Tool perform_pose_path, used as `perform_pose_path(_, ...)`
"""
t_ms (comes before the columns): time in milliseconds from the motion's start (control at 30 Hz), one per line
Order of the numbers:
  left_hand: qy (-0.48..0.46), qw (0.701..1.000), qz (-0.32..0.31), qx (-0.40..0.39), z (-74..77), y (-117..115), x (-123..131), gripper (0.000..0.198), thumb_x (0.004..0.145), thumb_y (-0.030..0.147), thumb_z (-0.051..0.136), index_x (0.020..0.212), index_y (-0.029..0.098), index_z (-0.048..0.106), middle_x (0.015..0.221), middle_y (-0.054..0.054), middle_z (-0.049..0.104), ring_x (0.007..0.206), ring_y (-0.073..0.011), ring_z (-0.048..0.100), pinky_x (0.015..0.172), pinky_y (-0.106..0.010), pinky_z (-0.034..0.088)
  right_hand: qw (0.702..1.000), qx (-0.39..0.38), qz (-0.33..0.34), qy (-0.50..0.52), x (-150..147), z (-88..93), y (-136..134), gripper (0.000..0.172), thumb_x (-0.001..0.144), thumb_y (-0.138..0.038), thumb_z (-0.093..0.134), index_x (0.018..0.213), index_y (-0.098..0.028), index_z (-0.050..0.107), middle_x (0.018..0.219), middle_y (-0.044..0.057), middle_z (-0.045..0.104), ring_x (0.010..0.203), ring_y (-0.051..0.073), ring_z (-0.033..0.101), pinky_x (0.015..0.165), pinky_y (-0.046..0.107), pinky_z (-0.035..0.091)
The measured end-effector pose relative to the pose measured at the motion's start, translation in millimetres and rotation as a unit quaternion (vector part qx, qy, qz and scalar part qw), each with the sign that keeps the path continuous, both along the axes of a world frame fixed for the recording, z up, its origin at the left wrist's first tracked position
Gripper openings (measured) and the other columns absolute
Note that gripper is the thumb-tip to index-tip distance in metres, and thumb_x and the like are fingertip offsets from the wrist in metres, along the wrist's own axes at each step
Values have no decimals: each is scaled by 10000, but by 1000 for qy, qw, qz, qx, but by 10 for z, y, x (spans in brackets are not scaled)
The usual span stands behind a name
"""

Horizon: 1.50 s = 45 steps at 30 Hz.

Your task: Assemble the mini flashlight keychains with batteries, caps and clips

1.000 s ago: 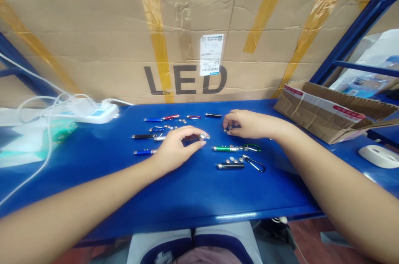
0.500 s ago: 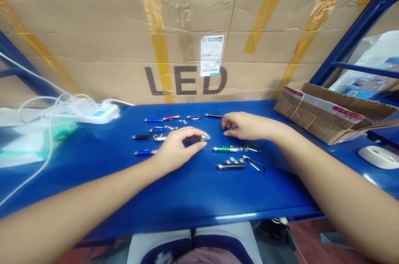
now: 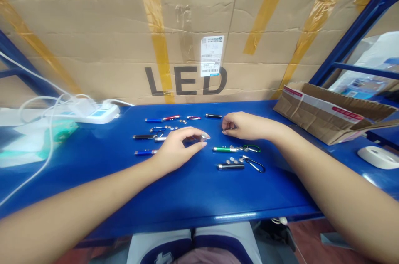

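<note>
My left hand [image 3: 177,147] is closed above the middle of the blue table, with silvery button cells [image 3: 203,136] at its fingertips. To its right, my right hand [image 3: 241,124] is low over the table with fingers curled together; what they pinch, if anything, is hidden. A black penlight [image 3: 213,116] lies just left of that hand. In front are a green penlight [image 3: 224,149] with a green carabiner [image 3: 253,148], and another black penlight [image 3: 231,166] beside loose button cells [image 3: 236,161] and a black carabiner [image 3: 254,163].
Around the left hand lie a blue penlight [image 3: 153,120], a red one [image 3: 171,118], a black one [image 3: 142,136] and a blue carabiner [image 3: 158,129]. A power strip [image 3: 106,113] with white cables stands far left. At right are an open cardboard box [image 3: 318,110] and a white mouse [image 3: 378,157].
</note>
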<state>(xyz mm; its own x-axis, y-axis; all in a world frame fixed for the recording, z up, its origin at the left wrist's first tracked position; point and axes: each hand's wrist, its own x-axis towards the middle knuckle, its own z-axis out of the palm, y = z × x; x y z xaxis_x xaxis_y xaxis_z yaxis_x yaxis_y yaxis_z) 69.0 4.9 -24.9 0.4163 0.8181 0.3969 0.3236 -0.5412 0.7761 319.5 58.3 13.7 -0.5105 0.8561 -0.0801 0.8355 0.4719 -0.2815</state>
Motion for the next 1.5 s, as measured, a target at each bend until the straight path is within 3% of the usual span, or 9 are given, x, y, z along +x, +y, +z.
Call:
perform_pose_path(433,0,1000,-3,3,-16,11,0,157,832,238,694,976,196,739,1059,-47,752,983,-181,690,904,-306,552,1000,14,6,9,-35,-3,-10,148,832,-146,594,942,-175,690,964,64,749,840,195,673,716,268,490)
perform_pose_path(1000,9,1000,4,-6,16,-8,7,158,836,251,689,973,187,737,1074,-57,751,1008,-196,686,926,-325,546,999,41,17,19,-49,-89,14,168,881,-310,610,980,-179,644,925,81,720,769,199,641,642,280,442)
perform_pose_path(1500,24,999,17,-15,48,-27,13,162,836,263,689,974,195,739,1059,-41,750,1003,-183,682,927,-305,543,998,53,22,32,-99,-124,15,116,901,-207,557,950,-170,655,943,85,730,804,200,658,707,287,465)
